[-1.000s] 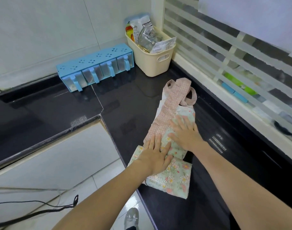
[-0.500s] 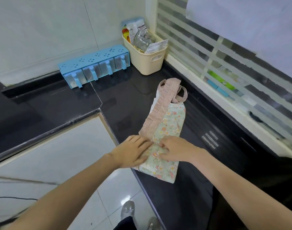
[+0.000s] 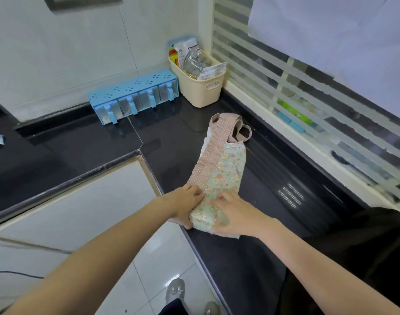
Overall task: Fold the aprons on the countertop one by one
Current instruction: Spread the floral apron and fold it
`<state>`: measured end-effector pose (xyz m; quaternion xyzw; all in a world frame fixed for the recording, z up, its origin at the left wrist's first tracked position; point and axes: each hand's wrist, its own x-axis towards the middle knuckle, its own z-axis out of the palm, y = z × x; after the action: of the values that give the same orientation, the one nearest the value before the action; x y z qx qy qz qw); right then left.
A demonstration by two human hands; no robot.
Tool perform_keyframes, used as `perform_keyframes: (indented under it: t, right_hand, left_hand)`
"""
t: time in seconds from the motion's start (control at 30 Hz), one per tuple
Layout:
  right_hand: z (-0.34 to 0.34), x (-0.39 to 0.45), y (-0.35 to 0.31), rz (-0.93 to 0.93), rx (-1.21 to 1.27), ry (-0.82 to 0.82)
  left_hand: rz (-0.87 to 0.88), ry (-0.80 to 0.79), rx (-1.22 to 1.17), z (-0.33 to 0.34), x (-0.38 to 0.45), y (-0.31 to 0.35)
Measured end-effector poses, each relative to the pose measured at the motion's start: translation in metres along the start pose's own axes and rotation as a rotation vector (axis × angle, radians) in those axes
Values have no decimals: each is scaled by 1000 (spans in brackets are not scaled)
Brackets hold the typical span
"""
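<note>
A floral apron (image 3: 226, 171) with a pink dotted band and neck loop lies folded into a narrow strip on the black countertop (image 3: 162, 142), running from the front edge toward the window. My left hand (image 3: 186, 204) grips the strip's near end from the left, fingers curled round it. My right hand (image 3: 234, 215) grips the same end from the right. The near end is lifted and rolled up between the two hands.
A blue spice rack (image 3: 135, 97) and a cream basket (image 3: 197, 85) full of packets stand at the back wall. A dark cloth (image 3: 365, 251) lies on the counter at the right. The counter edge drops to a tiled floor beside my left arm.
Both hands slid back from the apron's middle to its near end. They went from pressing flat to gripping, and the end has been lifted and curled over.
</note>
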<state>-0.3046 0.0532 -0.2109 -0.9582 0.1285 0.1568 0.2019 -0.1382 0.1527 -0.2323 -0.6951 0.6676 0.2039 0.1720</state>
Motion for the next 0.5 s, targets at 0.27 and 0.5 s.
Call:
perform_keyframes:
  t: [0.27, 0.5]
  right_hand:
    - [-12, 8, 12, 214, 270, -28]
    - [-51, 57, 34, 489, 539, -132]
  left_hand:
    - [-85, -178, -584, -40, 14, -35]
    - [-115, 107, -763, -50, 28, -73]
